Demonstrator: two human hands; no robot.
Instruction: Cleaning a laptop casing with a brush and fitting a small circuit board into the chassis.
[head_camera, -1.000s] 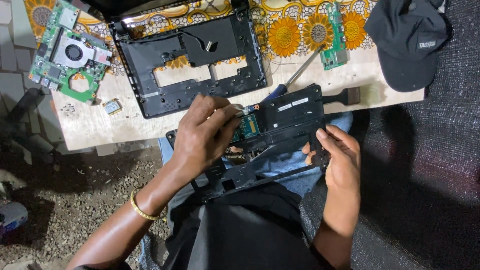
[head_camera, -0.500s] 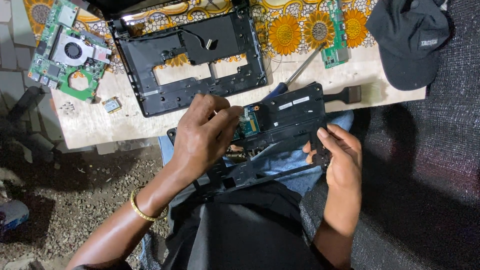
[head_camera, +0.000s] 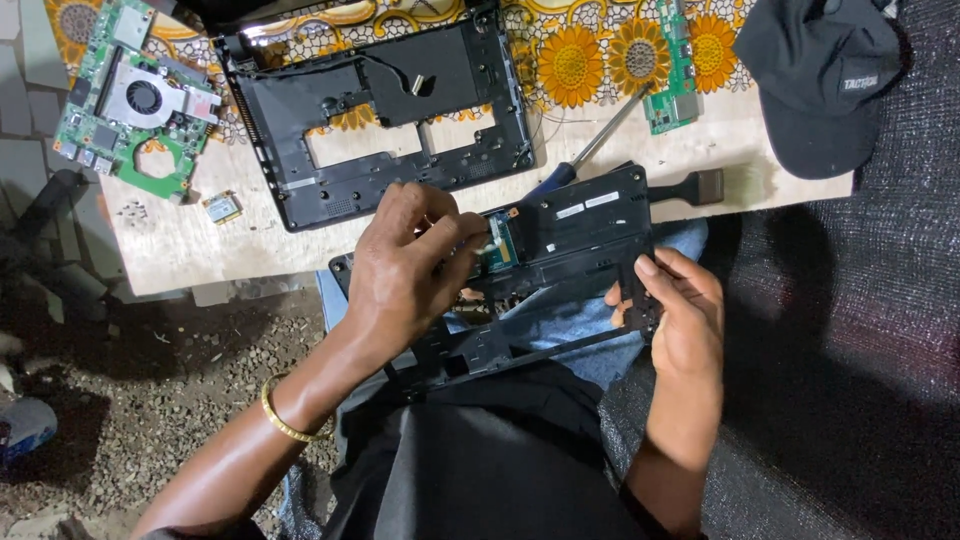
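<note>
A person seated at a low wooden board (head_camera: 180, 250) holds a black laptop palmrest frame (head_camera: 570, 250) across the lap, its far edge touching the board's near edge, seemingly so both hands can work on it close up. The left hand (head_camera: 405, 270) lies on the frame's left half, fingers curled and pinched at a small blue-green circuit piece (head_camera: 500, 242) set into the plastic; whether anything is gripped between the fingertips is hard to make out. The right hand (head_camera: 680, 310) clasps the frame's right edge, thumb over the top and fingers underneath, apparently steadying it. Beyond the frame, on the board, lies a black laptop base shell (head_camera: 380, 110), emptied and open side up. Left of that shell sits a green motherboard with a fan (head_camera: 135, 105), and a small loose card (head_camera: 222, 207) lies nearer. A screwdriver (head_camera: 590, 150) slants out from behind the frame's far edge, its handle mostly hidden. Right of the frame rest a narrow green board (head_camera: 675, 65), a brush (head_camera: 695, 187) and a black cap (head_camera: 820, 75).
</note>
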